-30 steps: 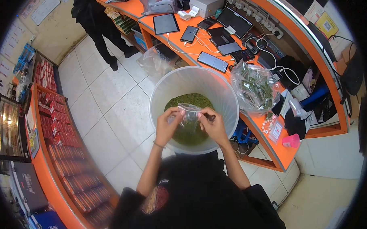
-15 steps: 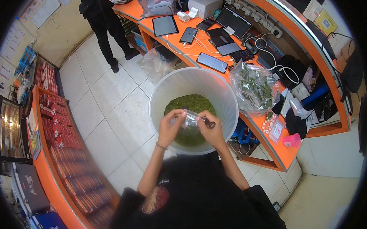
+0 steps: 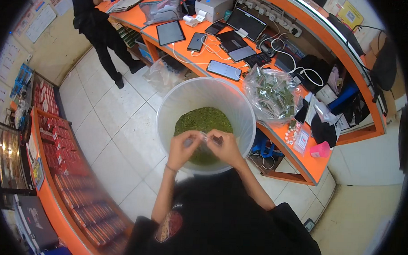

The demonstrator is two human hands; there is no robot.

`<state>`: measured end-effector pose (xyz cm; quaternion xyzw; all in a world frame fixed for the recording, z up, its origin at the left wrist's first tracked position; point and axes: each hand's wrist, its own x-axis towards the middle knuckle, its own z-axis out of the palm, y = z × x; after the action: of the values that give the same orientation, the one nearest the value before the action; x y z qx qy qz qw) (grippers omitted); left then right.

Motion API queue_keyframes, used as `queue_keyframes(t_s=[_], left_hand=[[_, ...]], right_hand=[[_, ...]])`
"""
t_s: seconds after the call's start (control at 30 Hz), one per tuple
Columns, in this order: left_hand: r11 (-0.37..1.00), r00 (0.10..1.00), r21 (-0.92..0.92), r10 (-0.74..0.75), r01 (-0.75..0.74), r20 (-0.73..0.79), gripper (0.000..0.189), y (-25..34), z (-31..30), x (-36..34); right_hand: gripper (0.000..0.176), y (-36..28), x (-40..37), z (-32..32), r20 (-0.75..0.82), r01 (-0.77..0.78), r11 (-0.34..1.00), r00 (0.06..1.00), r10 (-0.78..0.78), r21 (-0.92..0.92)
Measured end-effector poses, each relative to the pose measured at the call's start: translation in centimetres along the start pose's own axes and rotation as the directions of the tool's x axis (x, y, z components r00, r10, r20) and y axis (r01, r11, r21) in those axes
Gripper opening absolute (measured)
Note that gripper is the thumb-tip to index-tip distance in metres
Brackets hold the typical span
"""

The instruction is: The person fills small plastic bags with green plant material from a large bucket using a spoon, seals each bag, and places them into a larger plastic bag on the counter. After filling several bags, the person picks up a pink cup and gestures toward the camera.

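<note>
Over a big translucent plastic bucket [image 3: 243, 108], my left hand [image 3: 181, 149] and my right hand [image 3: 227, 151] meet fingertip to fingertip. Both pinch the edge of a small clear plastic bag [image 3: 204, 137], now mostly hidden by the fingers. A small dark brown object [image 3: 218, 140] is tucked in my right hand; its kind is not clear. Below the hands, finely crushed green material [image 3: 204, 117] covers the bottom of the bucket.
Right of the bucket, a large clear bag of small green-filled packets [image 3: 272, 96] lies on the orange counter [image 3: 195, 69]. Phones, a tablet [image 3: 170, 33], a label printer [image 3: 212, 7] and a pink cup [image 3: 320, 150] share it. Another person [image 3: 101, 34] stands at the far left. Stocked shelves [image 3: 76, 181] line the left.
My hands have drawn closer together at the small bag, and less of it shows. The view has shifted, so the bucket and counter sit slightly further left.
</note>
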<state>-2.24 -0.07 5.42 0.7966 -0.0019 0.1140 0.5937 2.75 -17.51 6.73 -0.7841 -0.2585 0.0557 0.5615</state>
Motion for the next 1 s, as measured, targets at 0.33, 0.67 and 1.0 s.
queue_keyframes(t_s=[0.33, 0.67, 1.0], left_hand=[[0.987, 0.98, 0.1, 0.137, -0.123, -0.142, 0.017, -0.4, -0.6, 0.7], [0.997, 0.996, 0.071, -0.013, 0.007, 0.084, 0.022, 0.5, 0.2, 0.5], [0.693, 0.875, -0.646, -0.478, 0.32, -0.08, 0.062, 0.6, -1.9, 0.6]], right_hand=[[0.01, 1.7, -1.3, -2.0, -0.008, -0.141, 0.985, 0.99, 0.142, 0.102], [0.018, 2.4, -1.1, -1.6, 0.275, -0.014, 0.996, 0.961, 0.036, -0.084], [0.02, 2.4, 0.5, -3.4, -0.28, -0.059, 0.506, 0.775, 0.566, 0.861]])
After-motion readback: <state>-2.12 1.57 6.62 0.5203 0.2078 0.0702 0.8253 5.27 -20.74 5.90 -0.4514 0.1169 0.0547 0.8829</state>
